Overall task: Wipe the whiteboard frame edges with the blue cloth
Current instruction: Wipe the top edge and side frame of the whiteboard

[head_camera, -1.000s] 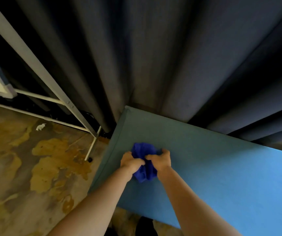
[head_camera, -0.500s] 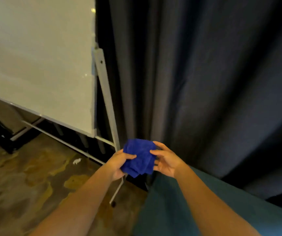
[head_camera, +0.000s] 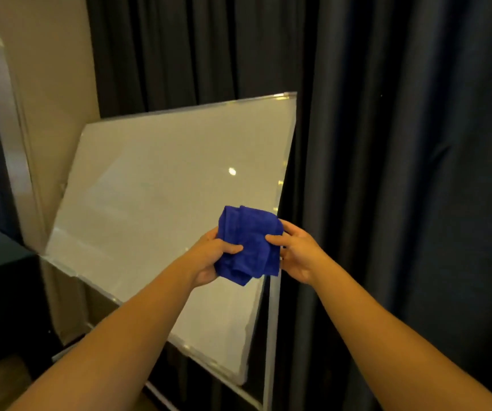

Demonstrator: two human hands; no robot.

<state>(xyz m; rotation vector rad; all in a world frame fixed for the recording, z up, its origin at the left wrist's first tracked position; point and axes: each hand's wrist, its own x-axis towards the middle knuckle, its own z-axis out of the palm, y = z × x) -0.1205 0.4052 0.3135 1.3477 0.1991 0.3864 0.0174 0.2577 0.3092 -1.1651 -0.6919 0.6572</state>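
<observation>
One whiteboard (head_camera: 155,232) stands tilted on its stand, a beige wall (head_camera: 46,69) behind its left side. In front of its right frame edge (head_camera: 283,179), one blue cloth (head_camera: 247,243) is bunched between two hands. The left hand (head_camera: 212,258) pinches the cloth's left side, thumb on top. The right hand (head_camera: 296,252) pinches its right side, fingers loosely curled. One dark curtain (head_camera: 402,173) hangs right of the whiteboard.

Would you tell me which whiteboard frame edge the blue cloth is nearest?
The right edge: the blue cloth overlaps it in view; the other edges lie farther off.
</observation>
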